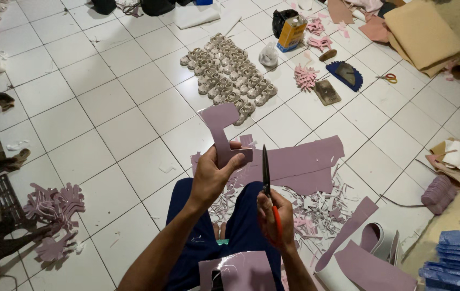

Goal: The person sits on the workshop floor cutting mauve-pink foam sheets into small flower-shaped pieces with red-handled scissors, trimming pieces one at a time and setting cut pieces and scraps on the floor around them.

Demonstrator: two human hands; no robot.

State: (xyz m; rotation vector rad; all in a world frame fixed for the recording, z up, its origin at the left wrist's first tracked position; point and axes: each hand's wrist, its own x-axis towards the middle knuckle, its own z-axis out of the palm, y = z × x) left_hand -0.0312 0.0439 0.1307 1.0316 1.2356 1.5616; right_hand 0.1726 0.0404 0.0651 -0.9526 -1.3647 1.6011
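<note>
Mauve cut-out sheet piece (222,132), pinched in the left hand (212,175), awaits trimming, so the right hand (274,218), gripping closed orange-handled scissors (266,172), likely must open the blades.

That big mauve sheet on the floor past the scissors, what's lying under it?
Under the mauve sheet only white floor tiles show around its edges, with thin offcut strips heaped along its near side. Whatever lies beneath its middle is covered.
</note>
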